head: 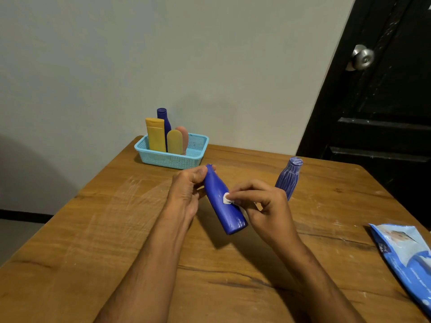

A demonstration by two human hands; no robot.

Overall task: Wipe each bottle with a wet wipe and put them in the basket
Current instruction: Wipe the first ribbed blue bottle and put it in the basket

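now the left hand point(186, 194) is gripping the blue bottle point(224, 203) near its cap at frame centre. the right hand point(261, 203) fingers are pinching a wet wipe point(227, 198) against it. pressing hard could be twisting the tilted bottle loose.

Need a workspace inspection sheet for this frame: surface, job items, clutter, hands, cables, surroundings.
Surface: wooden table, scuffed, pale streaks.
Job's things: blue bottle held tilted above the table; wipe pressed on its side; ribbed bottle stands apart at right; basket at the far edge holds four bottles upright; wipes pack at the right edge.
Clutter: nothing seen.
Hands: left hand grips the blue bottle near its cap; right hand pinches the wipe.
Cables: nothing seen.
Surroundings: plain wall behind; dark door with a metal knob at right.
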